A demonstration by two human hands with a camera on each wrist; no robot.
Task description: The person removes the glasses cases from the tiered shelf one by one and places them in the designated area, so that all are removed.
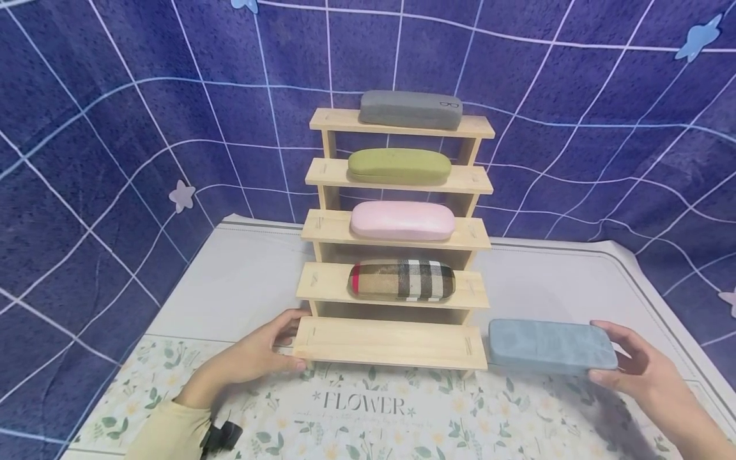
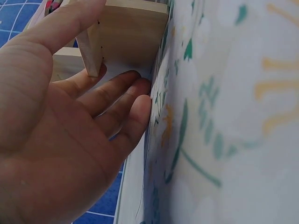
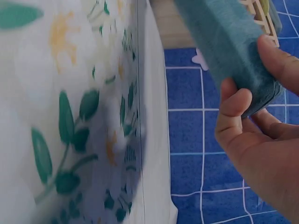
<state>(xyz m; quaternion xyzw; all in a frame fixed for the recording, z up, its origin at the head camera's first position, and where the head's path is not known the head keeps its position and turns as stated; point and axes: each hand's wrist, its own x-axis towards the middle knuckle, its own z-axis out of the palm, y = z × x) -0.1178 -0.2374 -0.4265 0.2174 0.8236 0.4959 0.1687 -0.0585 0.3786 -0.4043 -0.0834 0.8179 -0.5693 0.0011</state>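
Observation:
My right hand (image 1: 650,374) grips the right end of a light blue glasses case (image 1: 549,345), thumb on one side and fingers on the other. In the right wrist view, the case (image 3: 224,42) slants up from the fingers. The case's left end is close beside the bottom step of a stepped wooden display rack (image 1: 391,342). My left hand (image 1: 259,354) holds the left end of that bottom step, thumb at the front and fingers behind. The left wrist view has thumb and index finger at the rack's edge, the other fingers (image 2: 117,102) extended loosely below.
On the rack's upper steps lie a grey case (image 1: 411,110), a green case (image 1: 399,166), a pink case (image 1: 402,220) and a plaid case (image 1: 402,280). A floral cloth (image 1: 368,409) covers the table's front. Behind hangs a dark blue grid-patterned curtain (image 1: 230,128).

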